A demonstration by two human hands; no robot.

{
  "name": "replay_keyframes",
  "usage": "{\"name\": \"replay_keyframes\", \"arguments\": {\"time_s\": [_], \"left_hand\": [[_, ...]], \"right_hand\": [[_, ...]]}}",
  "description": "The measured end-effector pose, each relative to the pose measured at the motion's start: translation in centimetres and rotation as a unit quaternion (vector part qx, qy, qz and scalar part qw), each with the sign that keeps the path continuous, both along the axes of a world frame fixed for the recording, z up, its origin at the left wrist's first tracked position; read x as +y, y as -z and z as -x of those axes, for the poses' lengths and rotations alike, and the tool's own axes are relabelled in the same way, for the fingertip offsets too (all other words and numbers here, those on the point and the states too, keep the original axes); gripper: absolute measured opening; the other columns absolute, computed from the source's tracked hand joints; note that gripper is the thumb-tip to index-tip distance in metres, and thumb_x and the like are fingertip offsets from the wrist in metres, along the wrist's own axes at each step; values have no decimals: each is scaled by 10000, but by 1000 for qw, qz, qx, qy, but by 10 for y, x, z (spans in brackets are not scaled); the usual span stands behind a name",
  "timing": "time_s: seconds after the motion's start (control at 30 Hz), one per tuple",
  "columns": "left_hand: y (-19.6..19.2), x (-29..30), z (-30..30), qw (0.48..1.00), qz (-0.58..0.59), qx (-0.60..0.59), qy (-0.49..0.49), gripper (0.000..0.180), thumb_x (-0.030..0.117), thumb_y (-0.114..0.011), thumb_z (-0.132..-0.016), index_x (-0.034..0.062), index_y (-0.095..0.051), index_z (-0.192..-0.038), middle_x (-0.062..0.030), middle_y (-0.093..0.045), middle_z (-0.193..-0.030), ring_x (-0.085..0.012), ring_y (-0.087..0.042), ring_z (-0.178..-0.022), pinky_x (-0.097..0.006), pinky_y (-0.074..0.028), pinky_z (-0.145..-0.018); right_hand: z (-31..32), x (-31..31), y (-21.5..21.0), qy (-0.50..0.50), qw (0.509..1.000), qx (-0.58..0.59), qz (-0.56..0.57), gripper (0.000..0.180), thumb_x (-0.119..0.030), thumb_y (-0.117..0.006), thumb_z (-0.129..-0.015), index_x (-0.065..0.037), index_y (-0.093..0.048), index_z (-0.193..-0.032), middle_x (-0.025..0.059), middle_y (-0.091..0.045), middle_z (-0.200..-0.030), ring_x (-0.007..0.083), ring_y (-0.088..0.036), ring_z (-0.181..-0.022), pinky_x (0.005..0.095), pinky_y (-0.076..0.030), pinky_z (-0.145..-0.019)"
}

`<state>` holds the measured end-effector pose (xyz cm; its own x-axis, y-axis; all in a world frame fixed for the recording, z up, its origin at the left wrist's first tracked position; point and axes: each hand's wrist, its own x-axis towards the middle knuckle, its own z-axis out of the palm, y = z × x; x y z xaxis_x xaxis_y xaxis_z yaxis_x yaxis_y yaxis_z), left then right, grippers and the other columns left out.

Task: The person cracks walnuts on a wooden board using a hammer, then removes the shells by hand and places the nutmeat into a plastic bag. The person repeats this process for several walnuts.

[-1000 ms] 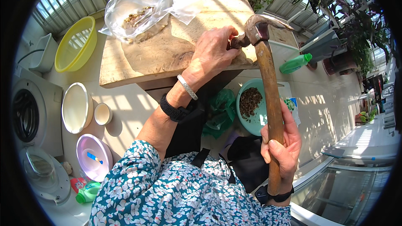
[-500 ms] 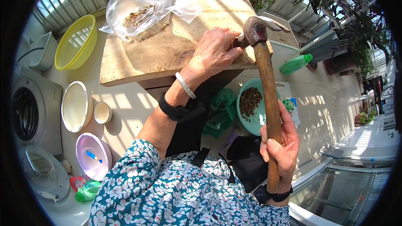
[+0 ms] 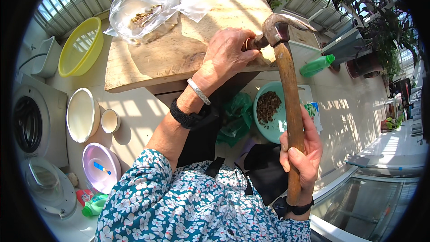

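Observation:
My right hand (image 3: 305, 154) is wrapped round the wooden handle of a claw hammer (image 3: 289, 85). The hammer's striking end is right at the fingertips of my left hand (image 3: 227, 51), above the near right part of a thick wooden board (image 3: 154, 65). My left thumb and fingers are pinched together; what is between them is hidden by the fingers and the hammer head. On the board's far left part lies a clear plastic bag (image 3: 130, 6) with small yellowish-brown pieces (image 3: 144, 16) in it.
Below the board, a turquoise basin (image 3: 278, 123) holds brown fragments (image 3: 268, 106), beside a green plastic bag (image 3: 237, 114). On the left floor are a yellow basket (image 3: 80, 47), a cream basin (image 3: 83, 115), a cup (image 3: 110, 121) and a purple basin (image 3: 101, 168). A green bottle (image 3: 317, 65) lies right.
The hammer head has shifted slightly up and its claw has turned a little. My left hand stays at nearly the same spot, still pinched, and the grip on the handle is unchanged.

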<state>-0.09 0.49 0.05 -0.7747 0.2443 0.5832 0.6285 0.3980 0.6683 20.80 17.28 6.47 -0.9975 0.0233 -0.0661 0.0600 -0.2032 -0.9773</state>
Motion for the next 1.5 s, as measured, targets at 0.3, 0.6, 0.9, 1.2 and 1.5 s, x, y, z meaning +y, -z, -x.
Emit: {"name": "replay_keyframes", "arguments": {"time_s": [0.3,0.6,0.9,1.2,1.5], "left_hand": [[2,-8,3,999,7,-19,37,366,241,-746,-772,-21,-668,-1015,-140,-636,-839,-289,-618,-747,-369,-489,-687],[-2,-6,1,999,34,-12,18,297,220,-743,-765,-3,-675,-950,-150,-626,-816,-309,-607,-761,-386,-478,-685],[0,-5,3,999,37,28,19,253,207,-741,-760,4,-661,-889,-151,-606,-778,-324,-595,-741,-405,-471,-665],[-3,-5,0,999,30,-18,29,244,202,-735,-762,15,-669,-905,-155,-615,-805,-336,-603,-768,-407,-477,-686],[-1,-5,0,999,32,-11,16,259,197,-742,-752,9,-667,-913,-151,-627,-821,-337,-612,-762,-407,-483,-686]], "right_hand": [[-2,3,-4,-21,1000,12,7,768,-5,-556,-803,-11,-233,-1499,93,-562,-898,53,-476,-581,173,-425,-498],[-5,0,-3,-18,1000,-11,-20,750,33,-562,-821,-14,-245,-1499,90,-570,-943,42,-493,-613,171,-427,-521],[-6,-3,-6,-11,1000,-24,-15,767,41,-564,-797,18,-240,-1491,107,-569,-971,54,-487,-613,176,-426,-519],[-9,-3,-5,-7,998,-51,-37,784,57,-563,-782,12,-240,-1494,102,-573,-990,49,-499,-635,169,-423,-536],[-8,-2,-8,-5,999,-11,-35,780,46,-563,-769,17,-261,-1488,82,-558,-885,46,-474,-589,169,-398,-524]]}}
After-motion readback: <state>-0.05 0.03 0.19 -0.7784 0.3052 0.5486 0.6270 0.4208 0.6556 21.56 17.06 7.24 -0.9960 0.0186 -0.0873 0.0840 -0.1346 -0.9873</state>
